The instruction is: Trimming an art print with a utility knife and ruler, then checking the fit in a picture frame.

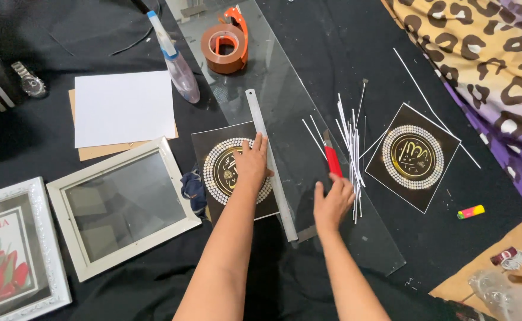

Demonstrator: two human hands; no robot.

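Metal ruler (271, 163) under flat left hand (252, 163), right hand (332, 199) fingers grasping red cutter (333, 160), glass-fronted white frame (124, 205)

**Prints, ruler and frames across the surface**

The ruler (271, 163) lies on the glass sheet (308, 107), along the right edge of the near print (234, 172). Thin sticks (351, 148) lie between it and a second print (414, 156). An empty frame (124, 205) sits left; the tape dispenser (226, 44) lies behind.
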